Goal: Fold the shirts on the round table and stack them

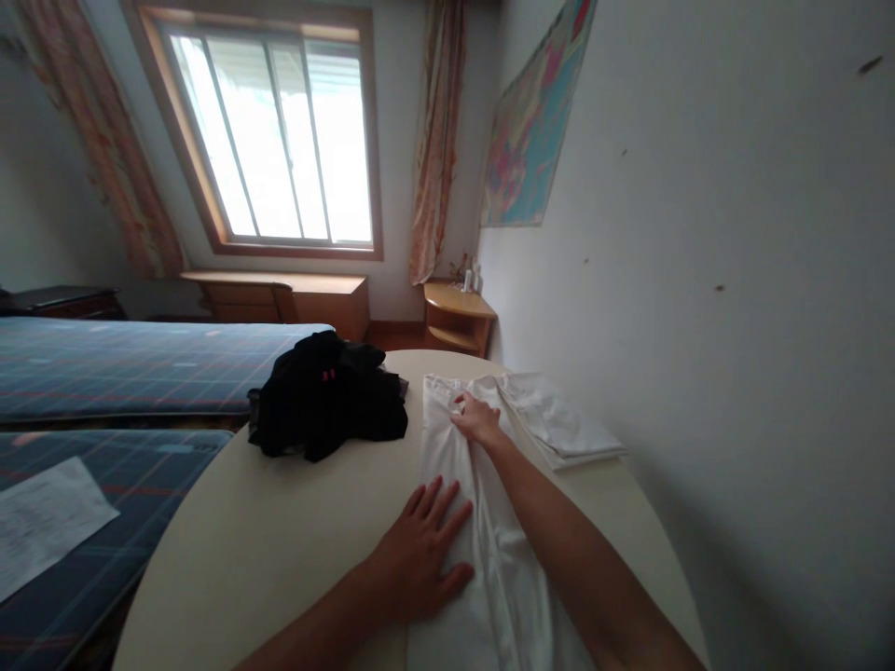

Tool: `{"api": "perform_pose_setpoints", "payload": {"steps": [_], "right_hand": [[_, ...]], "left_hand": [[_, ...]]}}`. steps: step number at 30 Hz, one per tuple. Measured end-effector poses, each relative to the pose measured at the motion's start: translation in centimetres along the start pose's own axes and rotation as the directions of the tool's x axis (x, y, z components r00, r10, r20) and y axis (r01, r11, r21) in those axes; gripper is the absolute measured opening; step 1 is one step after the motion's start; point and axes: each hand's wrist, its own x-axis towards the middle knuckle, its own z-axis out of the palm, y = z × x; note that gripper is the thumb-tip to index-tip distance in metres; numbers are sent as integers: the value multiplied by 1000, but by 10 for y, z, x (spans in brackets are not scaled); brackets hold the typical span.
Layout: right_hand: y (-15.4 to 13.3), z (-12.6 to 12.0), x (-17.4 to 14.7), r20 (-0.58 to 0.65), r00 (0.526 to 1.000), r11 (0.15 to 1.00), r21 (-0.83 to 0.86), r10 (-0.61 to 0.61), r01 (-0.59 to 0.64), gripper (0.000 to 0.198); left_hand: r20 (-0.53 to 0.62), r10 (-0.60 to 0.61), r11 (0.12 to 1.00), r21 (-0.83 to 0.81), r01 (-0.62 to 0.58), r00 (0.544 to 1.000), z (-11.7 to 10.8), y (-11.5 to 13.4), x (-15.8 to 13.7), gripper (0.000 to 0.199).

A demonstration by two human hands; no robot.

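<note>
At left, a paper sheet (pixel 48 524) lies on a plaid mattress (pixel 174 466). Black clothing (pixel 328 396) is heaped on the far left of the round surface (pixel 280 522). Right of it, white cloth (pixel 447 466) stretches from near to far; the left hand (pixel 419 550) lies on its near left part, fingers spread wide, while the right hand (pixel 478 419) touches its far part, fingers curled, whether pinching I cannot tell.

One bare left hand (pixel 419 564), slender fingers (pixel 443 504) and thumb (pixel 458 580) showing, with bare, tapering left forearm (pixel 318 617) attached; right of the left hand, one bare right hand (pixel 478 419), right forearm (pixel 570 545) likewise bare and tapering.
</note>
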Motion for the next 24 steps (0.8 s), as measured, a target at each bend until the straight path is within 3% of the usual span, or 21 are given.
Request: {"api": "perform_pose_setpoints", "payload": {"steps": [16,24], "right_hand": [[-8,12,53,-121,990,996,-59,-73,66,38],[-14,10,36,-94,970,970,-121,-222,210,43]], "left_hand": [[-10,22,999,-48,-22,1000,3,-3,-2,77],[-36,50,997,-49,-52,998,6,-4,-1,76]]}}
